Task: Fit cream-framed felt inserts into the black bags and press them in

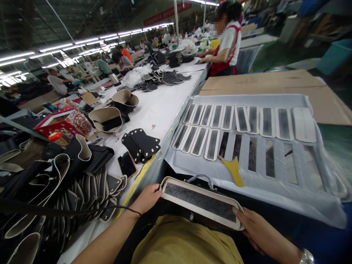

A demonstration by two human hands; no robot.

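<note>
Both hands hold what looks like a bag part, its long rectangular base (200, 201) turned up toward me. A dark grey panel fills the base inside a cream rim, and small metal fittings show along its sides. My left hand (150, 200) is closed on the left end. At the right end my right hand (251, 225) grips the rim, its thumb over the corner of the panel. The bag part's lower side is mostly hidden below the base. Just beyond it lies a yellow forked piece (233, 170) on a grey-white cloth sheet (181, 161).
Rows of cream-rimmed grey panels (212, 145) lie on the sheet, with cardboard (264, 84) behind. On the white table (176, 91) are a phone (127, 164), black shaped pieces (140, 145), stacked black-and-cream parts (90, 190) and a red box (66, 123). A co-worker (228, 44) stands farther along.
</note>
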